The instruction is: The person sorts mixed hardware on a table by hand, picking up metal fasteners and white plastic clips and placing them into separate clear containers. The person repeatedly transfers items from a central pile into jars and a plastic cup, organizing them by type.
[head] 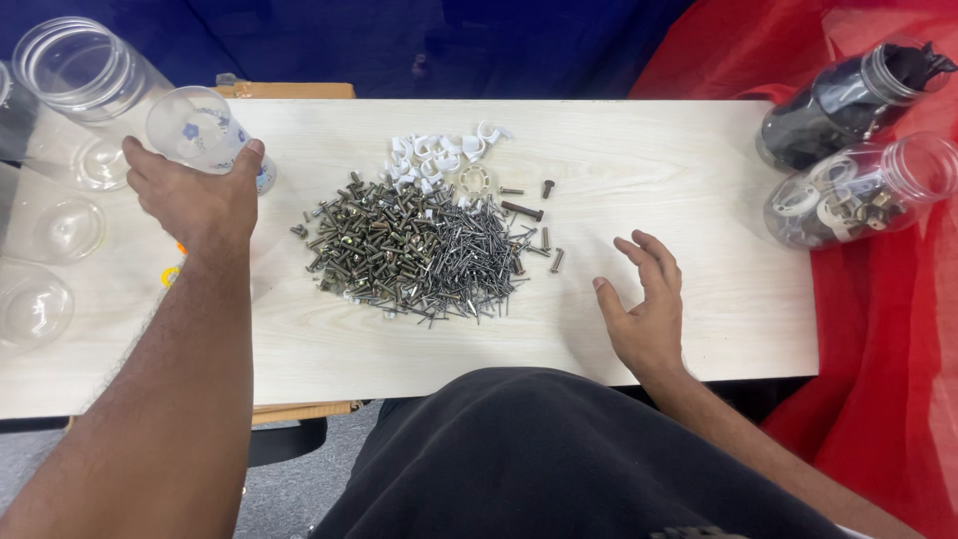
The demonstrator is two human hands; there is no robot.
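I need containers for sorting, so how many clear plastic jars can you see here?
7: four empty ones along the left edge, one under the left hand, two filled lying at right on red cloth. More may lie off-frame.

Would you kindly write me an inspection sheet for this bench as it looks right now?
Surface: pale wooden board, bare at the right of the heap.
Job's things: clear plastic jar on its side; heap of screws and nails mid-board; white plastic clips behind it.
Clutter: loose bolts right of the heap; more empty clear jars at the left; two filled jars on the right.
Hands: left hand grips the clear plastic jar; right hand open, fingers spread over the board, holding nothing.
Cables: nothing seen.
Surroundings: red cloth at right, blue cloth behind.
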